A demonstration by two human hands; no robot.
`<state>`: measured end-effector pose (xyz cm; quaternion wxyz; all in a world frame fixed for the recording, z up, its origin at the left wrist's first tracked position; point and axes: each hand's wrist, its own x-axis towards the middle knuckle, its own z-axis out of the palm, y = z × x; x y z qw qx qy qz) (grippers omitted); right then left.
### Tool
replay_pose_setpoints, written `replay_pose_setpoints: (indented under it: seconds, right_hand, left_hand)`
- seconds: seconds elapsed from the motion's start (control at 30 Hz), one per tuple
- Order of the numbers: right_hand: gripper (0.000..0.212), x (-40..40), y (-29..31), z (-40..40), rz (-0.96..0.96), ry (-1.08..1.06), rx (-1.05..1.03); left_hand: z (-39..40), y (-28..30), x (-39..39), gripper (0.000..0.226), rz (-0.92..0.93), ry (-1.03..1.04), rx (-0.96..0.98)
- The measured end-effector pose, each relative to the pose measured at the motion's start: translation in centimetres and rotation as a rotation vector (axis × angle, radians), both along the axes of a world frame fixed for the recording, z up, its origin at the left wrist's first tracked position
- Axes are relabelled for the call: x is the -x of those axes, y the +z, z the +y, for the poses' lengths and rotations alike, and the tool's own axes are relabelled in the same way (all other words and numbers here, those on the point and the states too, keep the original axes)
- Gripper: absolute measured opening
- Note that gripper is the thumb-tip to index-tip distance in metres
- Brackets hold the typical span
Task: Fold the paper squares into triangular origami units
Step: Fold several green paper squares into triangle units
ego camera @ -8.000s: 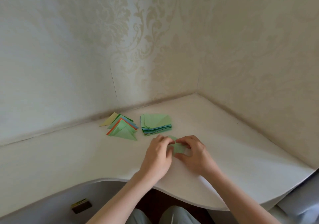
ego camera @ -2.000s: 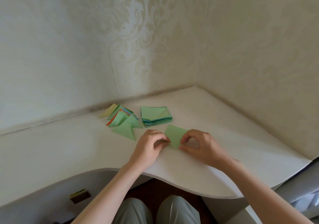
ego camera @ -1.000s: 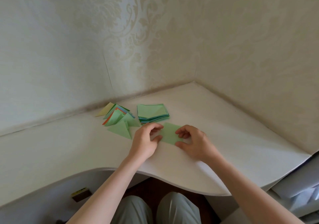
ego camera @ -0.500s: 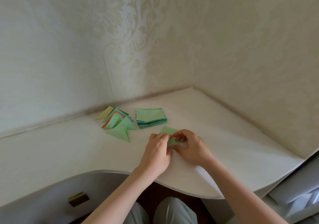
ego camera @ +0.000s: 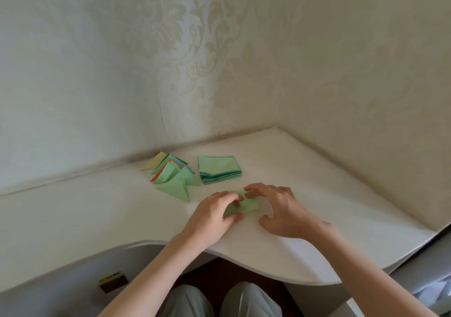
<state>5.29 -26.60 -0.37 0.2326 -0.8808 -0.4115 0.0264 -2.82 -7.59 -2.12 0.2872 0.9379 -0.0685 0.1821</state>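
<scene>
Both hands, left hand (ego camera: 211, 213) and right hand (ego camera: 283, 209), press the green paper (ego camera: 246, 205) flat.

Behind the hands, a stack of green paper squares (ego camera: 219, 169) and a loose pile of folded coloured paper triangles (ego camera: 173, 176) blocked the way toward the patterned cream wall (ego camera: 170, 60). The white corner tabletop (ego camera: 329, 194) lay bare to the right, up to the side wall, and also to the left of the triangles.

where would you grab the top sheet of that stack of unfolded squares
At the near right corner of the stack of squares, coming from the right-hand side. The top sheet lies flat and the edges fan out there, so a fingertip could probably lift one; the folded triangles crowd its left.
</scene>
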Motion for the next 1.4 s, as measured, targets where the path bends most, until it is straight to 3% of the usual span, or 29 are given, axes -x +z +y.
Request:
replay_pose_setpoints:
  seconds: [0.17, 0.33, 0.7, 1.0, 1.17, 1.4]
  right_hand:
    - [0.036, 0.1, -0.9, 1.4, -0.118, -0.034, -0.13]
    - [0.021, 0.4, -1.8, 2.9, -0.035, -0.154, -0.28]
    - [0.036, 0.6, -2.5, 5.3, -0.022, -0.377, -0.28]
    - [0.032, -0.5, -1.9, 4.6, 0.237, -0.354, -0.351]
    - [0.027, -0.4, -1.7, 4.2, 0.268, -0.322, -0.399]
    - [0.023, -0.2, -2.2, 4.5, 0.218, -0.323, -0.376]
  left_hand:
    - [2.5, -0.4, 0.8, 0.018, -0.021, 0.095, 0.04]
    - [2.8, -0.8, 0.9, 0.014, -0.047, 0.232, 0.112]
    - [0.5, -1.7, -0.5, 0.03, -0.12, 0.415, -0.027]
    - [2.5, -1.8, -0.1, 0.02, 0.003, 0.335, 0.182]
    - [3.1, -1.4, 0.6, 0.021, 0.027, 0.328, 0.276]
    - [0.8, -0.1, 0.4, 0.023, 0.023, 0.392, 0.001]
